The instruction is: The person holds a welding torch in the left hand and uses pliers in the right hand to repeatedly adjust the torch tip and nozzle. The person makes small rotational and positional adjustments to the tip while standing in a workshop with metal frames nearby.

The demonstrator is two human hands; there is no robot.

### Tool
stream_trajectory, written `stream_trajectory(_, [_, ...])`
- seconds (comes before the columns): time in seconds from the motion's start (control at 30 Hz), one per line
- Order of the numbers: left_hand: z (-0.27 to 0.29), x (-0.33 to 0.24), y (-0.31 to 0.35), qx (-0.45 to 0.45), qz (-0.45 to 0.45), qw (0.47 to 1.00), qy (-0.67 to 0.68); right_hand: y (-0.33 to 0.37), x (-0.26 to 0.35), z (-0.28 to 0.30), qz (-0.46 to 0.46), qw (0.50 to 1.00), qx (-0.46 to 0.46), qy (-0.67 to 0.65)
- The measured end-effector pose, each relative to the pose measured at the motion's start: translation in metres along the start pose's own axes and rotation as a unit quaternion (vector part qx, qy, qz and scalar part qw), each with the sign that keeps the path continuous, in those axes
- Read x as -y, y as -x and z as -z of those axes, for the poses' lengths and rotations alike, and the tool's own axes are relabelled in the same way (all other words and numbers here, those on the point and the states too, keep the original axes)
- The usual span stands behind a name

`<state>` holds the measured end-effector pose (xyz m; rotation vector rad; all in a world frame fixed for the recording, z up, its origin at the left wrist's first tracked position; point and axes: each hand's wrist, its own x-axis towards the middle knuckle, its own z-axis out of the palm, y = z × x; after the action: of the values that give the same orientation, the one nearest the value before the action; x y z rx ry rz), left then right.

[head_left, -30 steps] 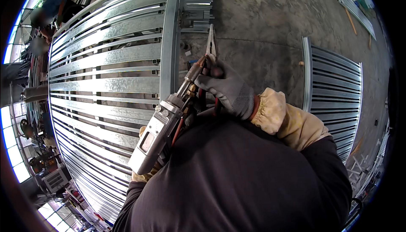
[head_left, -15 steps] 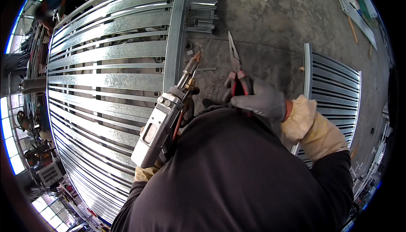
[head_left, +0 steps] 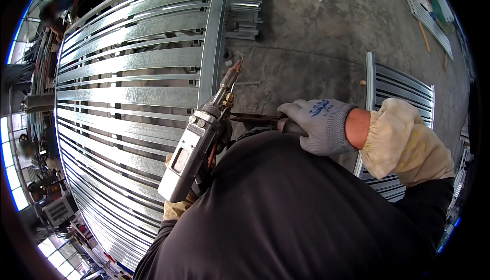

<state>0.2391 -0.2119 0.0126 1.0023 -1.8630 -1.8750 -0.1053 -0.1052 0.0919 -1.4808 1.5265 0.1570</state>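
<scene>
A silver welding gun (head_left: 190,150) with a copper nozzle tip slants up in front of my body, its tip pointing away from me. My left hand (head_left: 222,136), mostly hidden behind the gun, is closed around it; only dark glove fingers show at its right side. In a grey glove, my right hand (head_left: 321,127) grips a pair of long-nose pliers (head_left: 258,118) by the handles. The pliers lie nearly level, with their jaws pointing left at the brass fitting on the gun. Whether the jaws touch the gun I cannot tell.
A large frame of galvanized metal slats (head_left: 132,96) fills the left side, edged by a long rail (head_left: 212,50). Metal profiles (head_left: 245,12) stick out beyond it. A smaller slatted panel (head_left: 403,88) lies right on the concrete floor (head_left: 316,30). Another person (head_left: 69,2) bends at the far left.
My right hand has turned the pliers from pointing away from me to pointing left, bringing their jaws beside the welding gun. The gun has stayed nearly in place.
</scene>
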Motion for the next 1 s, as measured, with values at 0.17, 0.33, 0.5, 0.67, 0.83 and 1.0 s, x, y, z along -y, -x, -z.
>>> stream_trajectory(0.17, [0.000, 0.003, -0.011, 0.018, -0.020, 1.000, 0.004, -0.001, 0.016, -0.004, -0.043, 0.999, 0.007, 0.009])
stream_trajectory(0.33, [-0.001, 0.000, -0.015, 0.020, -0.037, 0.999, 0.001, -0.003, 0.032, -0.006, -0.055, 0.998, -0.007, -0.034])
stream_trajectory(0.5, [0.000, 0.003, -0.023, 0.037, -0.045, 0.998, 0.004, -0.004, 0.031, -0.017, -0.068, 0.993, -0.047, -0.087])
stream_trajectory(0.67, [0.001, 0.001, -0.024, 0.038, -0.049, 0.998, 0.002, -0.005, 0.041, -0.007, -0.077, 0.991, -0.011, -0.105])
stream_trajectory(0.83, [0.000, 0.000, -0.034, 0.045, -0.057, 0.997, 0.002, -0.018, 0.025, -0.029, -0.042, 0.990, -0.069, -0.115])
stream_trajectory(1.0, [-0.001, -0.004, -0.046, 0.048, -0.073, 0.996, 0.007, -0.044, 0.003, -0.037, 0.076, 0.985, -0.105, -0.116])
